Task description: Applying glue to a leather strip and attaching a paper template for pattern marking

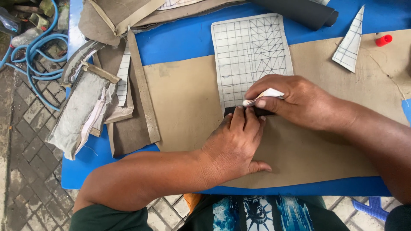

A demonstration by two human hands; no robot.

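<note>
The left hand [234, 143] presses flat on a small black strip [250, 112] over the tan leather sheet [184, 102]. The right hand [295, 100] pinches a white chalk piece [262, 96] (beside a gridded white template [250, 53]).

Table top [184, 38] = bright blue, w/ a big tan/khaki leather sheet [188, 102] across the middle. On it a white pattern card [250, 53] w/ a thin black grid, plus diagonal lines fanning out in its upper right part. Small black piece [231, 110] at the card's bottom edge. Upper right of frame: white triangle piece [350, 42], same black grid lines, and a red cap [384, 40]. Top centre: dark charcoal roll [299, 10]. Left side: grey-brown + taupe scraps [92, 107] w/ whitish lining. Upper left: light blue hose [36, 51] on grey brick paving [30, 141]. Lower right: blue plastic thing [370, 208].
</note>
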